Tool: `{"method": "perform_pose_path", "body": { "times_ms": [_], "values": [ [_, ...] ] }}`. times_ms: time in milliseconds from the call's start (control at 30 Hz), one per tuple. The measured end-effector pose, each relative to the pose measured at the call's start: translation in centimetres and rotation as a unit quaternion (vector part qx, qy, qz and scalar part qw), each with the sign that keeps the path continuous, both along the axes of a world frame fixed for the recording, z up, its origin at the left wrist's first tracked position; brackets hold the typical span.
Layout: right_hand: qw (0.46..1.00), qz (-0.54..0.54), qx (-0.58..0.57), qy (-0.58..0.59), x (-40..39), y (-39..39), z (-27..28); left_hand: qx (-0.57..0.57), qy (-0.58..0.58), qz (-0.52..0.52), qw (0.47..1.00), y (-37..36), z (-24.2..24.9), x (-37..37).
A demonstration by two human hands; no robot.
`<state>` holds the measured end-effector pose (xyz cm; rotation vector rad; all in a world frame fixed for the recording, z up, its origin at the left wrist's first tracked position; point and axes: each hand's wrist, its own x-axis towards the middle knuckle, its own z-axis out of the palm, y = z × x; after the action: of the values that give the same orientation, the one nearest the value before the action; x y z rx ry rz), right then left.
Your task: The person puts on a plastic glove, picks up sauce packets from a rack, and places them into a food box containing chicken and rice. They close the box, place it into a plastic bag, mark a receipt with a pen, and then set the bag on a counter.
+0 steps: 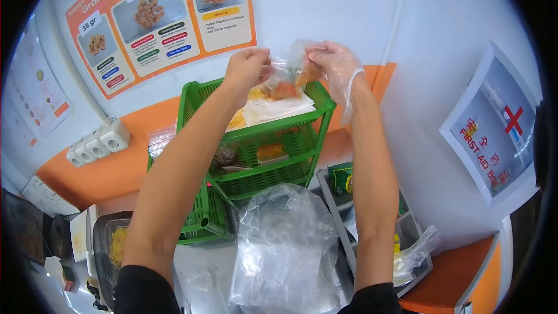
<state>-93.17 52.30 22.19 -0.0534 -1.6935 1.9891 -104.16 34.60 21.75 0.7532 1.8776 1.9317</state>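
Both arms reach forward over the top tier of a green plastic rack (263, 123). My bare left hand (249, 71) is closed, its fingers pinching the left side of a small clear plastic bag (285, 71). A loose clear plastic glove covers my right hand (336, 65), which grips the bag's other side. Something orange-red shows in or just behind the bag; the clear film makes this hard to tell. Below the hands, white paper sheets (279, 109) and yellowish packets (237, 120) lie in the top tier.
Lower in the rack are a dark packet (228, 157) and an orange-brown packet (271, 152). A stack of clear plastic bags (279, 267) lies in front. To the right stands a grey divided tray (410, 229); at left, a container (104, 238) holds yellow food. Power sockets (100, 142) line the wall.
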Motion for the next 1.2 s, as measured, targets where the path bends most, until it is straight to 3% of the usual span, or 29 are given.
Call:
{"method": "perform_pose_path", "body": {
  "times_ms": [33, 67, 133, 267, 400, 467, 500, 567, 667, 833, 1167, 1200],
  "values": [
    [0.999, -0.018, 0.038, -0.027, -0.2, -0.1, -0.2, -0.112, 0.051, 0.082, 0.989, 0.1, -0.4, -0.6],
    [0.995, -0.037, 0.077, -0.053, -0.3, -0.2, -0.3, -0.11, 0.053, 0.084, 0.989, 0.3, -1.3, -0.9],
    [0.989, -0.057, 0.112, -0.082, -0.4, -1.2, -0.3, -0.213, 0.147, 0.218, 0.941, 0.6, -2.7, 0.1],
    [0.971, -0.075, 0.185, -0.133, -0.7, -1.4, -0.5, -0.218, 0.12, 0.213, 0.945, 1.5, -3.5, -0.9],
    [0.97, -0.058, 0.181, -0.155, -0.3, -1.8, -0.2, -0.183, 0.135, 0.246, 0.942, 1.4, -2.7, -0.2],
    [0.892, -0.175, 0.385, -0.163, -0.7, -1.7, -0.8, -0.184, 0.136, 0.243, 0.943, 1.2, -2.2, 0.1],
    [0.891, -0.176, 0.385, -0.163, -0.3, -2.4, -0.4, -0.181, 0.163, 0.228, 0.943, 1.2, -2.3, -0.2],
    [0.822, -0.233, 0.477, -0.208, 0.6, -3.9, 0.3, -0.175, 0.19, 0.213, 0.942, 1.3, -2.4, -0.4],
    [0.795, -0.254, 0.521, -0.18, 1.5, -5.0, 1.0, -0.15, 0.234, 0.216, 0.936, 1.4, -2.6, -0.7],
    [0.782, -0.25, 0.542, -0.178, 1.7, -5.2, 1.1, -0.105, 0.317, 0.263, 0.905, 1.0, -2.5, -0.5],
    [0.803, -0.262, 0.504, -0.181, 2.1, -5.2, 0.1, -0.099, 0.307, 0.208, 0.924, 1.3, -3.3, -0.6],
    [0.804, -0.258, 0.503, -0.184, 1.8, -5.1, 0.0, -0.07, 0.36, 0.229, 0.902, 1.3, -3.4, -1.0]
  ]
}}
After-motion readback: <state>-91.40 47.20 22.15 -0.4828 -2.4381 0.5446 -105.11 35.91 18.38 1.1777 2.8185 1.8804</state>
